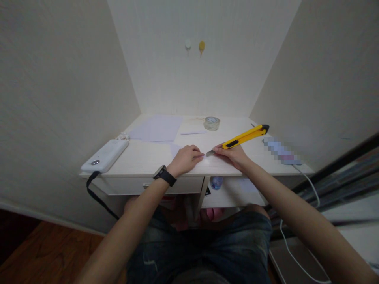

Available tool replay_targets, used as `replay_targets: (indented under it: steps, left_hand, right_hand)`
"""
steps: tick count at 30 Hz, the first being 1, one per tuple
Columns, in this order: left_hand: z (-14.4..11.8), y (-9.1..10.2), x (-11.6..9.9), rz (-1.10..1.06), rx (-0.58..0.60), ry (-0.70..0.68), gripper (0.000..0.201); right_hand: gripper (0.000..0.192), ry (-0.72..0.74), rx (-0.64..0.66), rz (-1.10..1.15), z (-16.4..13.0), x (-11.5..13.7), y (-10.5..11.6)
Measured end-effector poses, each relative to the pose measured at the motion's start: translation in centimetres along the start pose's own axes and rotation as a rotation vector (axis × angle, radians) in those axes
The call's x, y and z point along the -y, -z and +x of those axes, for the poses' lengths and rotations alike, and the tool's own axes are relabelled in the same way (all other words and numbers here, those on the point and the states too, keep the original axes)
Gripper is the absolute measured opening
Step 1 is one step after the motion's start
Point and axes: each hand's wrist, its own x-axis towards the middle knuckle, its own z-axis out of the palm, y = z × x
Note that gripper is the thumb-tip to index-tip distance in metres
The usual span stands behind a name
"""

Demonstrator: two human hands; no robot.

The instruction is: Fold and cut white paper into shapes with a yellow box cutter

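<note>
My right hand (pixel 235 156) is closed around a yellow and black utility knife (pixel 245 137). Its blade is out and points left and down, close to my left fingertips. My left hand (pixel 187 158), with a black watch on the wrist, has its fingers pinched together low over the desktop. A small whitish bit of paper (pixel 204 156) shows at those fingertips, partly hidden by them. Behind the left hand, a piece of pale paper (pixel 174 149) sticks out on the desk. Both hands are near the front edge of the white desk (pixel 154 157).
Pale sheets of paper (pixel 162 128) lie at the back left, beside a thin paper strip (pixel 193 133). A roll of clear tape (pixel 212 123) stands behind the hands. A white device (pixel 105 156) with a black strap is at left, and a blurred-out phone (pixel 282 152) with a cable at right.
</note>
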Motion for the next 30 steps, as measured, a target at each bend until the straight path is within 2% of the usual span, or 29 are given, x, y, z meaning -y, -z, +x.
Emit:
replay_targets:
  steps: [15, 30]
  left_hand:
    - [-0.12, 0.2, -0.2, -0.003, 0.002, 0.034, 0.026]
    - [-0.1, 0.23, -0.31, -0.001, 0.003, 0.022, 0.026]
  right_hand:
    - [0.032, 0.045, 0.007, -0.079, -0.1, 0.03, -0.21]
    - [0.03, 0.026, 0.002, -0.083, -0.1, 0.04, -0.25]
